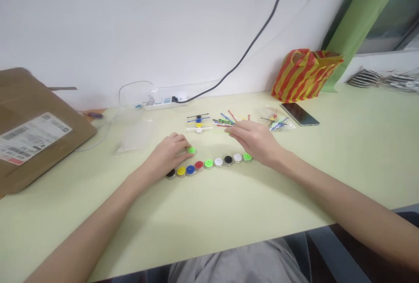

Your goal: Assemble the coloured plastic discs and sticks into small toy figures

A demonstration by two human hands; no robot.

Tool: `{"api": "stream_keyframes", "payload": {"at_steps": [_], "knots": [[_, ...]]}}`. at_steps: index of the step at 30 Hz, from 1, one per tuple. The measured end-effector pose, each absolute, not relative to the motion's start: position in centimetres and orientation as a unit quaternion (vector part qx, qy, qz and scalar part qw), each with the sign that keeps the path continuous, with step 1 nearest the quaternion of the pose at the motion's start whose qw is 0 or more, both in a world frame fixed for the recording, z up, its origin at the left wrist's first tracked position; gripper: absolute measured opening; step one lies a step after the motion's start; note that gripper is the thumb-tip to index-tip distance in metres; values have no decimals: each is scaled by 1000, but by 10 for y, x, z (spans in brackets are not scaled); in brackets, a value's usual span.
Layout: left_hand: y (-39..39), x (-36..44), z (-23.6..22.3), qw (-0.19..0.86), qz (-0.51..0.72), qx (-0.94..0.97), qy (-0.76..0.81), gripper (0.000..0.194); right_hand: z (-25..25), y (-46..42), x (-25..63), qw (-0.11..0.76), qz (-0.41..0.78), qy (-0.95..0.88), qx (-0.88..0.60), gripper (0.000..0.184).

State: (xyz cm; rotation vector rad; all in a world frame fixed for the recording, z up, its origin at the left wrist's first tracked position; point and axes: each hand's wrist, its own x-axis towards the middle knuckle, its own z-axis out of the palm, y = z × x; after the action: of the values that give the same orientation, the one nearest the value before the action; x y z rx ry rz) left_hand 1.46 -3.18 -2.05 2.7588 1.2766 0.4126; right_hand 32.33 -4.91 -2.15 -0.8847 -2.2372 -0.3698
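Small round coloured plastic discs (209, 163) curve across the pale green worktop (314, 174), below thin coloured plastic rods (224, 121) and a black smartphone (299, 114). My half-curled left hand (168, 155) touches a bright green disc (192, 150), grip unclear; my loosely open right hand (253, 139) lies just beside the rods.

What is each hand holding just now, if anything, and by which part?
The left hand seems to pinch a green disc by its rim; whether the right hand holds anything cannot be told.

Pale-green desk (209, 213) with coloured discs (208, 163)
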Motion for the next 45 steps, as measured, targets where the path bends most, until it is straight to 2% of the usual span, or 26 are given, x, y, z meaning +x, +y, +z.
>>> {"api": "stream_keyframes", "payload": {"at_steps": [3, 6, 10, 16, 22, 26, 32, 40, 45], "knots": [[-38, 18, -17, 41, 191, 885, 423, 23, -24, -51, 322, 353, -126, -868, -325, 25], [-53, 28, -13, 105, 242, 860, 438, 18, -26, -57, 313, 374, -102, -872, -299, 29], [-71, 44, -8, 148, 287, 843, 430, 11, -27, -69, 297, 438, -80, -860, -248, 31], [-79, 56, -3, 277, 344, 805, 397, 17, -19, -87, 280, 524, -54, -828, -192, 22], [-82, 73, -3, 414, 367, 751, 360, 25, -19, -90, 272, 575, 98, -775, -242, 10], [-79, 84, 0, 448, 352, 739, 360, 29, -16, -86, 278, 580, 141, -762, -250, 10], [-82, 88, 1, 457, 356, 715, 390, 37, -17, -78, 289, 548, 133, -786, -253, 14], [-88, 91, -15, 470, 402, 681, 391, 31, -23, -79, 291, 512, 198, -796, -256, 15], [-90, 90, -18, 489, 424, 665, 374, 27, -19, -90, 284, 534, 261, -743, -308, 10]]}}
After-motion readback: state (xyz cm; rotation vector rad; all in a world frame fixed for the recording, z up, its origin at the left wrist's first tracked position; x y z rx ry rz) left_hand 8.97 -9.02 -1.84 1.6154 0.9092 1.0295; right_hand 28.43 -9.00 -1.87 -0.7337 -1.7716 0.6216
